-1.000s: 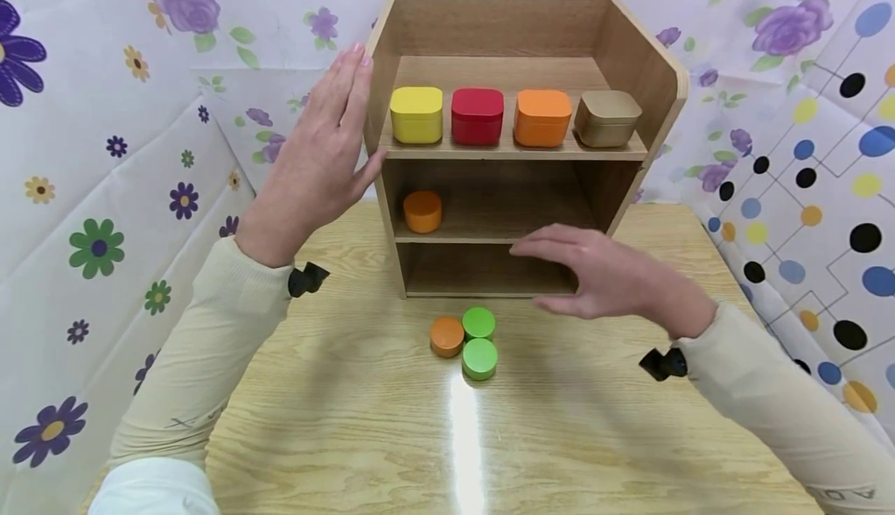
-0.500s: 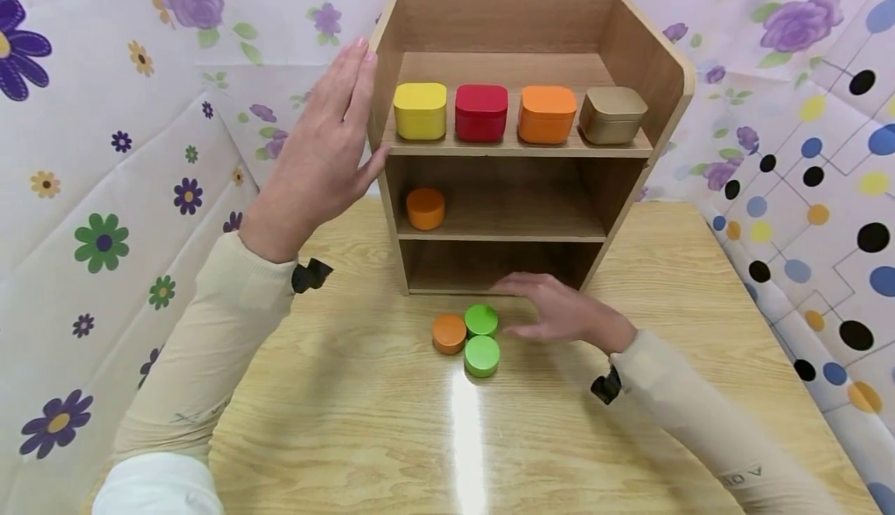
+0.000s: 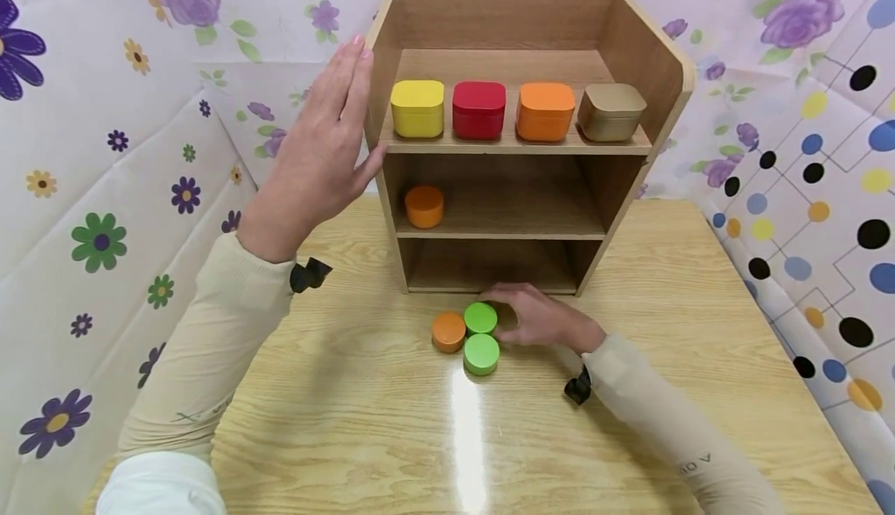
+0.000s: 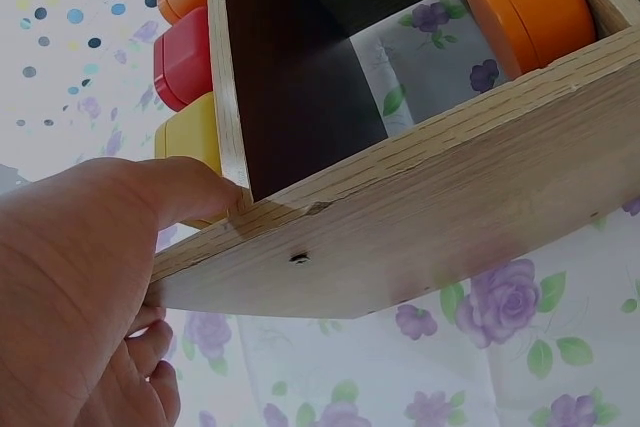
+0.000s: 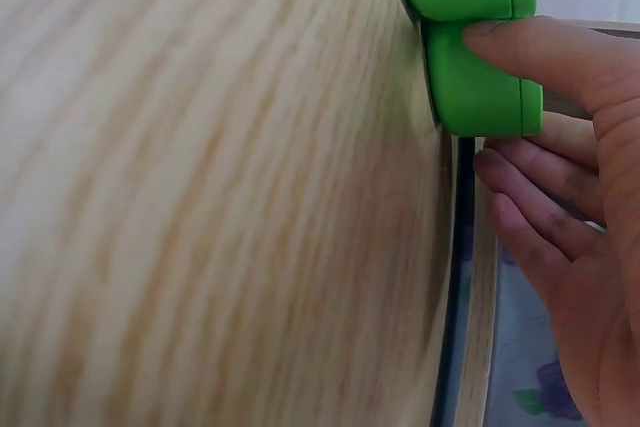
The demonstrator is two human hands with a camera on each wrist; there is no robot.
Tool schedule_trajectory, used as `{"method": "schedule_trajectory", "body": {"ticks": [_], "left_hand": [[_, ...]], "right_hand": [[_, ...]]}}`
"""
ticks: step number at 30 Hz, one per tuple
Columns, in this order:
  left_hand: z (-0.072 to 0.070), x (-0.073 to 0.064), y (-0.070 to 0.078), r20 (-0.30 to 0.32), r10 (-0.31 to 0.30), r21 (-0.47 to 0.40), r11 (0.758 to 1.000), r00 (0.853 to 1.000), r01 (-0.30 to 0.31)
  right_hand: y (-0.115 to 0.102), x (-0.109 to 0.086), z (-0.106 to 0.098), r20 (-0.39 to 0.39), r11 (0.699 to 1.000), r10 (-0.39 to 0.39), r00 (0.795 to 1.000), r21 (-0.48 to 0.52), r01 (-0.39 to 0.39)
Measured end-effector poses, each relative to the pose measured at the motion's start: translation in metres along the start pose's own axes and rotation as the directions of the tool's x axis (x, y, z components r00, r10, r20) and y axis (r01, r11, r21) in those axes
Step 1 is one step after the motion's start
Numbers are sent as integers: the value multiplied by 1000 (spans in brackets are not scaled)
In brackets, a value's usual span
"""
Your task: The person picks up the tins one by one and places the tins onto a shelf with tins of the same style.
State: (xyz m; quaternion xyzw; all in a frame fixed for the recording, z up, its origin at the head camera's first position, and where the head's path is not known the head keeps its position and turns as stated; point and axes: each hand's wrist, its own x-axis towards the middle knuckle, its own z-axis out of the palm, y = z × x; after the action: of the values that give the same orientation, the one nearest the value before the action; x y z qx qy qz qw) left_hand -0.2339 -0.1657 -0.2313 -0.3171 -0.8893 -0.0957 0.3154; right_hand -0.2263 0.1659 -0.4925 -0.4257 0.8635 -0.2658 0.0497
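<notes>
Your right hand [image 3: 534, 317], just below and right of centre in the head view: thumb and fingers curled round the far green tub [image 3: 480, 318], thumb tip on its side in the right wrist view. Tub round, bright green, flat-topped, a thin seam marking the lid; upright on the wooden table [image 3: 349, 422], before the shelf's foot. Near green tub [image 3: 481, 355], its match, touches it on the side toward the bottom of the frame. Orange tub [image 3: 448, 332], same shape, close at their left; contact unclear.

Your left hand [image 3: 318, 142], upper left: fingers straight along the shelf [image 3: 503, 22], thumb over its front edge.

Second orange tub [image 3: 424, 207] at the left of the middle level. Top level, left to right: yellow box [image 3: 417, 109], red box [image 3: 478, 111], orange box [image 3: 545, 112], tan box [image 3: 611, 113], all rounded-square.

Writing: dark letters on your left sleeve [image 3: 210, 344] and right sleeve [image 3: 664, 414], creased, too small to read surely.
</notes>
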Motion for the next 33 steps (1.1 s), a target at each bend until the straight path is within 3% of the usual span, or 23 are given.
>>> {"method": "schedule_trajectory", "body": {"ticks": [20,33], "left_hand": [[0,0,1,-5,2,3,1000,1000,-2],[-1,-1,2,23,-13,12,1000,1000,13]], "right_hand": [[0,0,2,8,1000,22,1000,11,-22],[-1,0,2,23,991,89,996,94,-91]]}}
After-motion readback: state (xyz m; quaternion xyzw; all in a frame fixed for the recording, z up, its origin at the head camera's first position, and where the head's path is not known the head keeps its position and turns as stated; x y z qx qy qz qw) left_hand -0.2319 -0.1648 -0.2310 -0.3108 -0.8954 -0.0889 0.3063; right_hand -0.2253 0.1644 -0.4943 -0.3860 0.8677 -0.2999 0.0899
